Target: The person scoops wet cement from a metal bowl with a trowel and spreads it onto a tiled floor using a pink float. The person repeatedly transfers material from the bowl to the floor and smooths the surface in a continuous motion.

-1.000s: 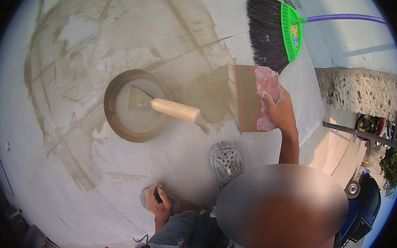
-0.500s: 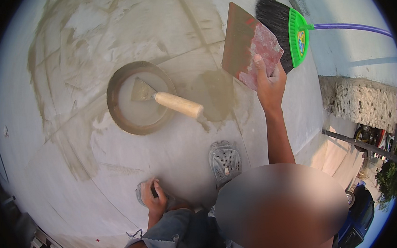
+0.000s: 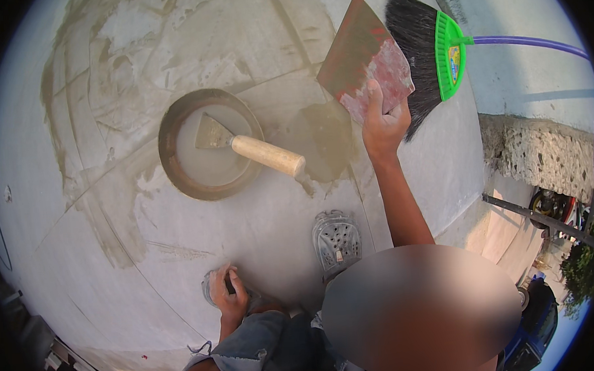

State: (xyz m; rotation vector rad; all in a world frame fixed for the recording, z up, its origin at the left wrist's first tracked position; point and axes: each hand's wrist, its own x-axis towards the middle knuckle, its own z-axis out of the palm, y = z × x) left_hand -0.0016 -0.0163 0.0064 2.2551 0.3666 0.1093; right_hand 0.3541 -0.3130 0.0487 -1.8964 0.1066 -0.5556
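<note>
1. We've got our right hand (image 3: 386, 124) well to the right of the round pan (image 3: 166, 152), thumb on top, fingers closed on the red plate (image 3: 371, 61).
2. That plate, smeared and angled, sits beyond the pan and to its right, overlapping the broom (image 3: 447, 55) in our view.
3. Our left hand (image 3: 229, 293)? Nearer us than the pan, fingers curled; we can't tell whether they're gripping anything.
4. And the scraper (image 3: 258, 152) leans over the pan's rim, blade inside.

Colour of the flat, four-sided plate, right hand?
Flat four-sided plate: red-pink, smeared grey-brown; head view.
</note>
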